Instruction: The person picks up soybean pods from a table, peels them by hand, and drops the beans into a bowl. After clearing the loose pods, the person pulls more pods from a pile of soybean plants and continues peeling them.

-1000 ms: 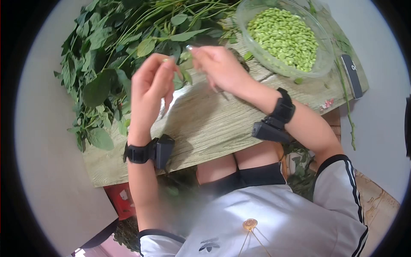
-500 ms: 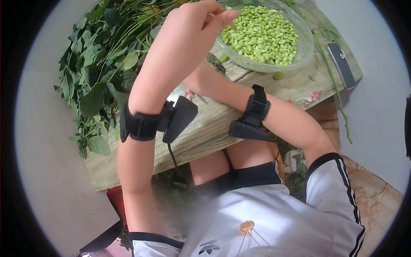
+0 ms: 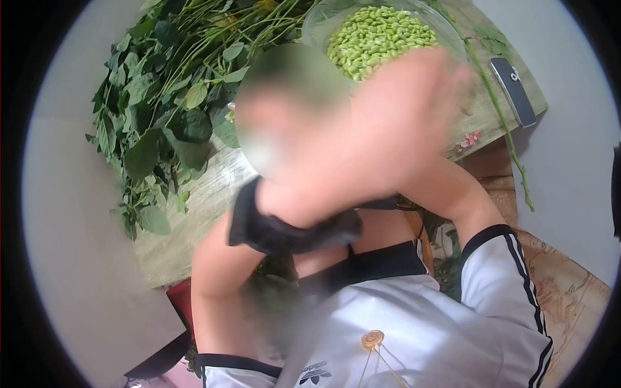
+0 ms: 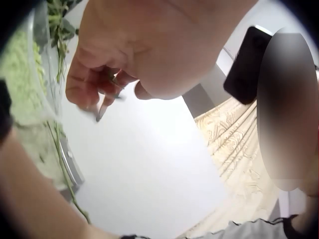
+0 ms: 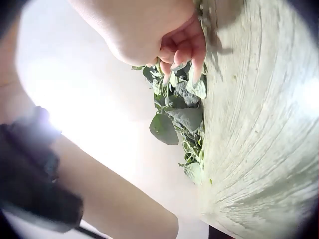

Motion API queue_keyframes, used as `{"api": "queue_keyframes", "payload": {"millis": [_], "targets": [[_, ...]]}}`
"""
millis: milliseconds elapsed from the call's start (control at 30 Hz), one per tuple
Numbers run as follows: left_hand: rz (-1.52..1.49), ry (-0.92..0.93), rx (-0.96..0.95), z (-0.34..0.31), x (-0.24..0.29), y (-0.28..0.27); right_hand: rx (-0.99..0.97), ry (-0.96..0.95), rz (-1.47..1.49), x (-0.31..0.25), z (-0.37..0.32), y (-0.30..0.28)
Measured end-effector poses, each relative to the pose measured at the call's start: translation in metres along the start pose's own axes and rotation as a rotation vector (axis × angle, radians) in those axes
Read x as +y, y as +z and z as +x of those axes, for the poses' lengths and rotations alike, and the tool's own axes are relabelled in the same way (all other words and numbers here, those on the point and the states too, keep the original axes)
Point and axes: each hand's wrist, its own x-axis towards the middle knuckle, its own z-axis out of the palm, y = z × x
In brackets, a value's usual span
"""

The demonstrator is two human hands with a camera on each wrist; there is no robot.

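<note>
My left arm (image 3: pixel 362 149) sweeps blurred across the head view, and my left hand (image 3: pixel 453 81) is past the right rim of the glass bowl (image 3: pixel 317 26) of shelled green beans (image 3: pixel 375 35). In the left wrist view its curled fingers (image 4: pixel 82 92) pinch a thin pod piece (image 4: pixel 102 112) in the air beside the bowl (image 4: pixel 42 74). My right hand (image 5: pixel 182 52) is hidden behind the arm in the head view. The right wrist view shows its fingers curled over the wooden table (image 5: pixel 259 129) against the leaves (image 5: pixel 182 117); whether it holds anything is unclear.
A big heap of leafy bean stalks (image 3: pixel 168 97) covers the table's left and far side. A dark phone (image 3: pixel 513 90) lies at the table's right edge, with a long stalk (image 3: pixel 511 142) hanging beside it. Pale floor surrounds the small table (image 3: pixel 194 207).
My left hand went from in front of me up to the bowl, then swung on to the right past its rim. The right hand has stayed low on the table, now hidden behind the arm.
</note>
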Motion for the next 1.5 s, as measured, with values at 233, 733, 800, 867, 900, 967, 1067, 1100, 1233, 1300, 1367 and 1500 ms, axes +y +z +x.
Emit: {"api": "queue_keyframes", "payload": {"millis": [233,733,800,867,900,967,1067,1100,1233,1300,1367,1500], "targets": [[0.107,0.383,0.045,-0.034,0.004,0.037,-0.093,0.009,0.146,0.0,-0.006,-0.006],[-0.31,-0.473,0.3,-0.126,-0.095,-0.129,-0.192,-0.132,0.305,-0.025,-0.015,-0.016],[-0.42,-0.389,0.33,-0.124,-0.099,-0.121,-0.187,-0.094,0.347,-0.024,-0.012,-0.014],[-0.456,-0.426,0.464,-0.126,-0.097,-0.113,0.243,-0.519,-0.096,-0.018,-0.003,-0.007],[-0.444,-0.384,0.46,-0.13,-0.102,-0.116,0.372,-0.527,-0.304,-0.027,-0.014,-0.01],[-0.427,-0.361,0.523,-0.133,-0.106,-0.118,0.366,-0.661,-0.412,-0.024,-0.012,-0.014],[-0.37,-0.341,0.615,-0.133,-0.099,-0.118,0.334,-0.789,-0.481,-0.019,-0.012,-0.004],[-0.338,-0.312,0.608,-0.133,-0.098,-0.116,0.289,-0.762,-0.437,-0.016,-0.014,0.0],[-0.275,-0.291,0.599,-0.137,-0.099,-0.113,0.19,-0.631,-0.285,-0.019,-0.021,0.002],[-0.274,-0.283,0.602,-0.138,-0.101,-0.11,0.141,-0.521,-0.196,-0.022,-0.024,0.003],[-0.249,-0.226,0.562,-0.139,-0.103,-0.107,0.1,-0.35,0.08,-0.022,-0.026,0.005],[-0.25,-0.222,0.507,-0.141,-0.107,-0.103,0.09,-0.319,0.128,-0.025,-0.027,0.003]]}}
